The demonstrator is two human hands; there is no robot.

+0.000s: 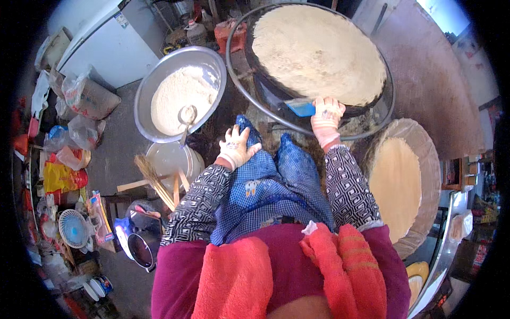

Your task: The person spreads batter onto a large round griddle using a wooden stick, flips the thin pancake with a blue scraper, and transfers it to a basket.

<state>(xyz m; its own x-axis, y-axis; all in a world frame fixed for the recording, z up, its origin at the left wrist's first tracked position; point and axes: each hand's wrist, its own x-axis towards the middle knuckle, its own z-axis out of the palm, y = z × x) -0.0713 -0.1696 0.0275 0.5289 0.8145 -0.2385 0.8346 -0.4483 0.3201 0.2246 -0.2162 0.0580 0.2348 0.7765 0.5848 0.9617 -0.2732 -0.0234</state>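
Observation:
My right hand, in a pale glove, is closed around a blue scraper at the near edge of a large round griddle. A pale layer of batter covers most of the griddle's dark surface, looking rougher in the middle. The scraper's far end reaches left over the griddle's near rim. My left hand, also gloved, lies with fingers spread on my left knee, holding nothing. Left of the griddle, a metal basin contains a pale batter or dough, with a ladle resting in it.
A metal ring encircles the griddle. Below the basin stands a white bucket with a straw brush and wooden sticks against it. At right, a plastic-lined round container holds flat pale sheets. A small fan is at left.

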